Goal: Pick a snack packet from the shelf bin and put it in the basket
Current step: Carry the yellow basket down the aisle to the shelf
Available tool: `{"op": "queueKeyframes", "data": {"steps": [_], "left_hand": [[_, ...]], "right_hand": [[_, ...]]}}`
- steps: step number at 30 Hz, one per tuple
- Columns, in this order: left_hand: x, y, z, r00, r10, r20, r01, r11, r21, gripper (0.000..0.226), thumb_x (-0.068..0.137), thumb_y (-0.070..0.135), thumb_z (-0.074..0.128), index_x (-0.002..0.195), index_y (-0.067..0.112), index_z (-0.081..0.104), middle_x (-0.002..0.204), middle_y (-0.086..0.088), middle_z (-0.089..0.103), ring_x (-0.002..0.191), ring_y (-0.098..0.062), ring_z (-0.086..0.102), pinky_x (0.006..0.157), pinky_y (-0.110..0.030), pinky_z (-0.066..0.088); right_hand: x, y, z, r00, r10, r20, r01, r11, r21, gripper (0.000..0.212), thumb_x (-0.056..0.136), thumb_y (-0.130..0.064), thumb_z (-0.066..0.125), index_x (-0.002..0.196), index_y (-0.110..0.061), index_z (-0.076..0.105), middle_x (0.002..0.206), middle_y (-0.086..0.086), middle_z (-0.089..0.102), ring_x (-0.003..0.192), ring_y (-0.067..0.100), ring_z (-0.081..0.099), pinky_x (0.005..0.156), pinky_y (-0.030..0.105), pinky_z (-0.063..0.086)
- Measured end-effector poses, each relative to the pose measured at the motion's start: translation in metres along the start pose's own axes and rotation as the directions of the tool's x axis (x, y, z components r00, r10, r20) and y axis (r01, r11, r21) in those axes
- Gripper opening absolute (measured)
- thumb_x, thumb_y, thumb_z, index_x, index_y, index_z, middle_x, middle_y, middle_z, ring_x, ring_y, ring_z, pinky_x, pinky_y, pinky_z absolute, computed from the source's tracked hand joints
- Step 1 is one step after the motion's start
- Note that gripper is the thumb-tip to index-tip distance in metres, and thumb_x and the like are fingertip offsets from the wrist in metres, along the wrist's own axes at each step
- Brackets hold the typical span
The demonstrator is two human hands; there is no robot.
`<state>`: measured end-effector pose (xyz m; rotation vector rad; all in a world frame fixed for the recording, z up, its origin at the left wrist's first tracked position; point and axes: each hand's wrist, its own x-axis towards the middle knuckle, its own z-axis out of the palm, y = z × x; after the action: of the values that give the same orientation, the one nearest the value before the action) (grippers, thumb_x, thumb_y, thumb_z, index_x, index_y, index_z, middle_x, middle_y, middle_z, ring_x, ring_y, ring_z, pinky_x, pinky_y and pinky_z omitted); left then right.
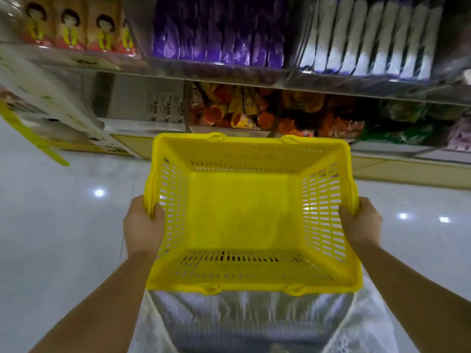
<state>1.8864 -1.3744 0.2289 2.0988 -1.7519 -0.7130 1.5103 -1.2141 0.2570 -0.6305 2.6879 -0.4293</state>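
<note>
The person wears a white garment [367, 327] with eyelet-lace edging and a greyish middle panel, forearms [102, 301] bare.

I get bright light: glare spots on the glossy floor [63, 212], shelves [331, 85] smeared with blur, basket [249, 154] fairly sharp.

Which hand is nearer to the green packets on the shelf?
Right. The right hand grips the basket below the green packets; the left hand grips its opposite rim, farther left.
</note>
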Motion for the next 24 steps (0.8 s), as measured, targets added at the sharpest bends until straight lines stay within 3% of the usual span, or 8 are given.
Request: {"op": "queueKeyframes", "data": {"steps": [9, 17, 24], "left_hand": [[0.028, -0.034, 0.14, 0.999, 0.022, -0.028, -0.022, 1.0, -0.017, 0.021, 0.088, 0.008, 0.063, 0.105, -0.004, 0.058, 0.089, -0.032, 0.063, 0.083, -0.049, 0.06, 0.071, -0.047, 0.045], [0.063, -0.074, 0.256, 0.996, 0.086, -0.017, -0.086, 0.996, -0.007, 0.024, 0.086, 0.009, 0.066, 0.107, -0.001, 0.061, 0.093, -0.032, 0.066, 0.086, -0.048, 0.062, 0.073, -0.046, 0.046], [0.064, -0.094, 0.315, 0.987, 0.12, -0.108, -0.13, 0.987, -0.097, 0.022, 0.086, 0.007, 0.065, 0.106, -0.002, 0.061, 0.087, -0.031, 0.065, 0.082, -0.046, 0.062, 0.07, -0.045, 0.045]], "right_hand": [[0.07, 0.065, 0.108, 0.997, 0.044, -0.065, -0.04, 0.998, 0.05, 0.019, 0.085, -0.01, 0.064, 0.094, 0.005, 0.056, 0.08, 0.032, 0.059, 0.078, 0.048, 0.057, 0.066, 0.045, 0.043], [0.125, 0.115, 0.214, 0.993, 0.065, -0.098, -0.057, 0.995, 0.085, 0.022, 0.083, -0.009, 0.065, 0.097, 0.007, 0.058, 0.085, 0.034, 0.061, 0.083, 0.048, 0.058, 0.07, 0.046, 0.043], [0.143, 0.154, 0.276, 0.982, 0.111, -0.15, -0.095, 0.989, 0.113, 0.023, 0.084, -0.013, 0.063, 0.098, 0.004, 0.057, 0.093, 0.035, 0.062, 0.09, 0.05, 0.057, 0.072, 0.045, 0.042]]}}
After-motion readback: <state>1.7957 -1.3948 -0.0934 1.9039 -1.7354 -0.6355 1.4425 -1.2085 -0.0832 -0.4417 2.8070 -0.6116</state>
